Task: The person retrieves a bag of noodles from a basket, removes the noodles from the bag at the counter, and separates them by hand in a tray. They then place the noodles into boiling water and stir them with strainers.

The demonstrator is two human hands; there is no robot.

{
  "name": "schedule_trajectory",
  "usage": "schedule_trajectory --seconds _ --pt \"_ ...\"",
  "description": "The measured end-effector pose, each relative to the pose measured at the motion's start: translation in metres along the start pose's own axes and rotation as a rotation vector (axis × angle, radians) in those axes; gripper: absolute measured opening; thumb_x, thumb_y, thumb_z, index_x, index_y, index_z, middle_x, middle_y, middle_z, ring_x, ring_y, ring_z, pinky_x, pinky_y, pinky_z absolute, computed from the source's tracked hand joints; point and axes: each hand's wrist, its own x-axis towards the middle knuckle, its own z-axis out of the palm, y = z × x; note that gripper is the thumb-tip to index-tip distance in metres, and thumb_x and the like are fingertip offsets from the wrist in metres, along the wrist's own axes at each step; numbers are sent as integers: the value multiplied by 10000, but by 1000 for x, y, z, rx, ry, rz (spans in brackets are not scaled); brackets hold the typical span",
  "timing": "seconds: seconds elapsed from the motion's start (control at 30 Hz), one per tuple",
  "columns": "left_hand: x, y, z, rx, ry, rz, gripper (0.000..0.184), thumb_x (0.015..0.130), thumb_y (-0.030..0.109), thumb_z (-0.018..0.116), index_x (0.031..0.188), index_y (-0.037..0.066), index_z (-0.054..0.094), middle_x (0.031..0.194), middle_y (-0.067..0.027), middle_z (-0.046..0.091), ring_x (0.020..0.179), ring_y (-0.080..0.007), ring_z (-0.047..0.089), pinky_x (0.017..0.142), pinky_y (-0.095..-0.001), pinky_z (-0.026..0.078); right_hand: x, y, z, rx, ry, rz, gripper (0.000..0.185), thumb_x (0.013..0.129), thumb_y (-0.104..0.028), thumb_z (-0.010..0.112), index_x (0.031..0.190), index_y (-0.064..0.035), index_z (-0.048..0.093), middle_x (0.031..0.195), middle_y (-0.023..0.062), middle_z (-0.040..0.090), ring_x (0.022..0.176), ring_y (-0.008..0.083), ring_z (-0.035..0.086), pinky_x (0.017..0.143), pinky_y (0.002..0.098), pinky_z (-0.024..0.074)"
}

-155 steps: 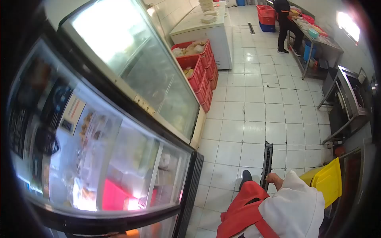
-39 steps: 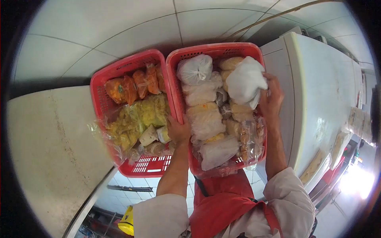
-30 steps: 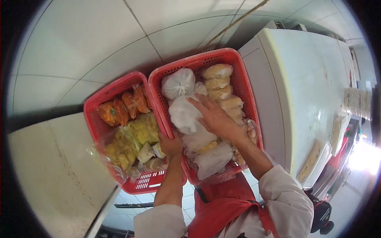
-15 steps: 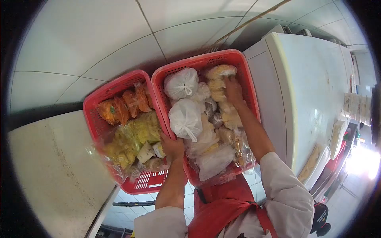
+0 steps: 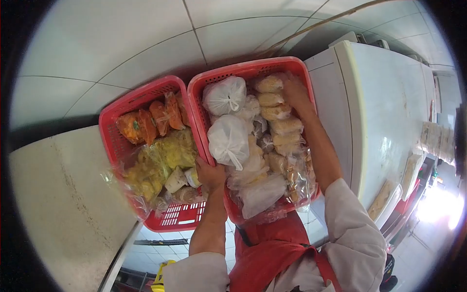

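Observation:
Two red plastic baskets stand side by side. My left hand (image 5: 210, 175) is closed over the rim where they meet, its fingertips partly hidden. In the right basket (image 5: 302, 68), my right hand (image 5: 296, 93) reaches between the far right wall and a row of plastic bags of tan, crumbly food (image 5: 272, 100); its fingers are blurred. Two knotted white plastic bags (image 5: 228, 141) sit at that basket's left, with more clear and white bags below. The left basket (image 5: 111, 129) holds bags of orange food (image 5: 143, 125), bags of yellow-green food (image 5: 165, 153) and small white containers (image 5: 176, 180).
A white appliance (image 5: 389, 112) like a chest freezer stands at the right. At the left is a stained pale surface (image 5: 63, 194). Behind the baskets rises a tiled wall (image 5: 141, 44) with a thin stick (image 5: 321, 19) against it.
My right hand has moved off the top of the tan bags toward the right wall of the basket. My left hand stays at the rim. The view has shifted slightly.

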Motion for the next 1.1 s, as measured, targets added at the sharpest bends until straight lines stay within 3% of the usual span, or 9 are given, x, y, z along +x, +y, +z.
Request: schedule_trajectory --seconds 0.07,0.13,0.37,0.47,0.57,0.67,0.83,1.03,1.1 --pt "0 9 -5 10 -19 -33 696 685 231 717 1241 -33 394 1204 -284 505 1122 -448 486 933 -484 411 11 -1 3 -138 0 -23 428 738 -61 628 1153 -26 529 1140 194 563 1126 346 532 892 463 472" --pt "1 11 -6 27 -35 -76 702 682 218 712 1251 -33 387 1211 -283 503 1125 -447 485 935 -482 411 20 0 -1 -129 -217 37 374 844 -96 521 1215 -48 512 1241 180 515 1154 369 509 898 454 487" --pt "1 7 -5 23 -65 -93 712 710 262 711 1268 -34 383 1239 -277 496 1145 -441 478 950 -477 405 21 -1 -26 -70 -369 -13 320 865 -103 487 1169 -24 550 1254 187 489 1145 363 515 887 467 489" --pt "0 6 -4 40 -51 -71 737 712 292 723 1276 -37 381 1249 -280 491 1152 -441 475 958 -475 401 8 -10 -34 165 -78 96 371 719 -38 648 1070 -8 532 1107 199 559 1081 367 538 886 441 464" --pt "2 15 -13 25 -53 -58 774 711 322 733 1288 -46 372 1260 -284 484 1159 -445 470 966 -471 398 5 0 -40 160 -15 -87 339 711 8 625 1039 2 540 1136 212 545 1092 383 523 892 435 449" --pt "0 3 -4 41 -67 -53 803 711 351 738 1297 -51 363 1267 -285 480 1165 -446 468 969 -468 397 5 3 -102 198 224 -260 249 787 -74 595 1026 -4 580 1194 171 534 1072 359 543 884 472 468" --pt "0 3 -5 38 -71 -36 835 709 385 743 1309 -48 355 1286 -284 468 1170 -437 471 975 -457 398 4 8 -160 697 -74 -159 209 774 0 574 981 0 543 847 164 615 799 317 612 725 377 476" --pt "2 8 -6 77 -116 -122 831 721 389 729 1320 -42 347 1296 -284 461 1175 -431 471 964 -458 406 -2 11 -166 795 -8 -49 120 801 -10 560 913 -15 518 725 118 564 675 169 546 644 320 447" --pt "4 15 -13 53 -162 -158 805 726 371 721 1311 -43 354 1294 -284 461 1173 -430 471 962 -458 406 -1 7 -170 783 8 -61 118 798 -8 560 907 -16 514 717 114 562 665 172 540 638 318 443"
